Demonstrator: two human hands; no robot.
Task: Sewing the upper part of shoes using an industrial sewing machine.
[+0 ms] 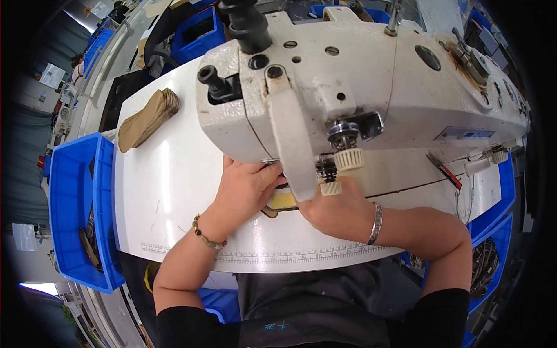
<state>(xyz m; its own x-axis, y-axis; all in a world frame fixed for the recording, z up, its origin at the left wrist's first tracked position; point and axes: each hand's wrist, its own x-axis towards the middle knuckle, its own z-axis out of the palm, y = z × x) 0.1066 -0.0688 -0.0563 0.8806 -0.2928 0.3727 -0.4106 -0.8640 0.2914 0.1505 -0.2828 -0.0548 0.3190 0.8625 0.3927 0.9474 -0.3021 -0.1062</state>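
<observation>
A white industrial sewing machine [331,75] stands over a white worktable. Under its head, near the needle area, lies a small flat piece with a yellow face and dark edge [282,201]; a brown tip pokes out below it. My left hand [246,182] is at the piece's left side, fingers bent and pressed together at its upper edge. On the other side my right hand [336,209] curls beside the piece, its fingertips hidden behind the machine's lever [293,139] and tension knobs [348,158]. The needle itself is out of sight.
A stack of brown cut pieces [148,120] lies at the table's far left. Blue bins stand at the left [81,214], back [197,37] and right [493,255]. Red-handled thread snips [445,172] lie at the right. A printed ruler [272,255] runs along the front edge.
</observation>
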